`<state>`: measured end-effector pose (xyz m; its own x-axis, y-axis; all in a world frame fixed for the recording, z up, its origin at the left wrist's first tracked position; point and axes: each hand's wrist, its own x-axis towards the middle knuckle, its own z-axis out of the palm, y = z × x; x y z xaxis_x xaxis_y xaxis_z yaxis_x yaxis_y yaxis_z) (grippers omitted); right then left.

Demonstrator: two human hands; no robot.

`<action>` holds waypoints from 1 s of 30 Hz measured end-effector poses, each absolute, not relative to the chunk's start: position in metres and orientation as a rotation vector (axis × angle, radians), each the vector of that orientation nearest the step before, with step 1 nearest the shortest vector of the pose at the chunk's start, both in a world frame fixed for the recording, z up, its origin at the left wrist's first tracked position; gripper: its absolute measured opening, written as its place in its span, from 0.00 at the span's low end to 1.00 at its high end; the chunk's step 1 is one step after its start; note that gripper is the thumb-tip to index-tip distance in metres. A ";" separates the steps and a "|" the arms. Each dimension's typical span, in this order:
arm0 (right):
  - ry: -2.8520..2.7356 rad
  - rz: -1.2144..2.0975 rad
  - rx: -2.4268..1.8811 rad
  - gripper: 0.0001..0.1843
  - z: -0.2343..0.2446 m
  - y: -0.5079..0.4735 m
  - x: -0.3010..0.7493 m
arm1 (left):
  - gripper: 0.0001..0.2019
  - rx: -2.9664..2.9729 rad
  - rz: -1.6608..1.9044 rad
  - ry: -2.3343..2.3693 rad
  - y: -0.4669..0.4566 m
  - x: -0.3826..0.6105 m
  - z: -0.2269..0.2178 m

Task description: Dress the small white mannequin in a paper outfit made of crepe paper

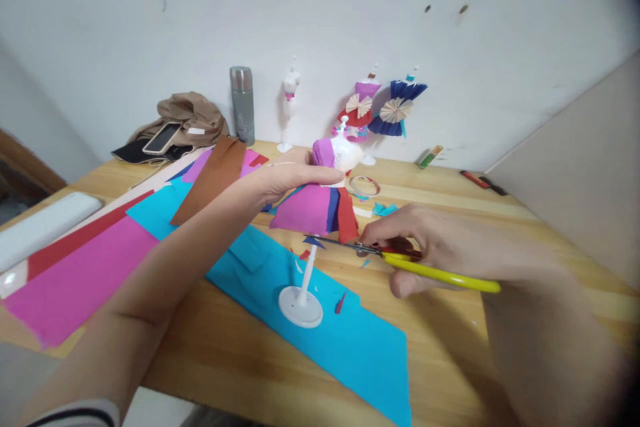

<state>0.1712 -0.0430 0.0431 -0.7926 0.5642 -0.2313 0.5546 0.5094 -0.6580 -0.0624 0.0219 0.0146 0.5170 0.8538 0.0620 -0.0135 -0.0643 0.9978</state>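
My left hand is closed around the waist of a small white mannequin, which leans over on its round white base. Purple paper covers one side of its chest. Below my fingers hangs a paper skirt in purple, dark blue and red. My right hand grips yellow-handled scissors. Their blades point left, just under the skirt's lower edge, and a dark blue scrap is at the tips. Whether the blades are cutting I cannot tell. A blue paper sheet lies under the base.
Crepe paper sheets, among them a brown one and a magenta one, spread leftward. Behind stand a thermos, a bare mannequin and two dressed mannequins. A tape roll and scraps lie right of centre.
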 end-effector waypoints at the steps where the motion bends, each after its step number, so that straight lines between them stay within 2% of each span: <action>1: -2.724 1.165 -1.013 0.26 0.045 -0.044 0.170 | 0.20 1.472 0.850 0.768 0.022 -0.063 0.016; 5: -2.779 1.102 -1.154 0.22 0.048 -0.046 0.169 | 0.16 1.436 0.875 0.797 0.023 -0.069 0.024; 9: -2.865 1.013 -1.290 0.20 0.043 -0.034 0.175 | 0.18 1.379 1.003 0.724 0.031 -0.082 0.032; 14: -2.938 0.561 -1.581 0.12 0.020 -0.013 0.183 | 0.17 1.468 1.169 0.691 0.043 -0.097 0.032; 17: -2.912 0.416 -1.737 0.14 0.003 -0.004 0.184 | 0.19 1.566 1.178 0.806 0.046 -0.099 0.029; 21: -2.950 0.377 -1.812 0.14 -0.010 0.002 0.182 | 0.23 1.665 1.123 0.888 0.047 -0.097 0.026; 27: -2.917 0.409 -1.743 0.16 -0.006 0.001 0.176 | 0.24 1.717 1.148 0.991 0.044 -0.096 0.030; 30: -2.937 0.421 -1.854 0.16 -0.008 0.001 0.174 | 0.23 1.715 1.142 0.969 0.043 -0.095 0.030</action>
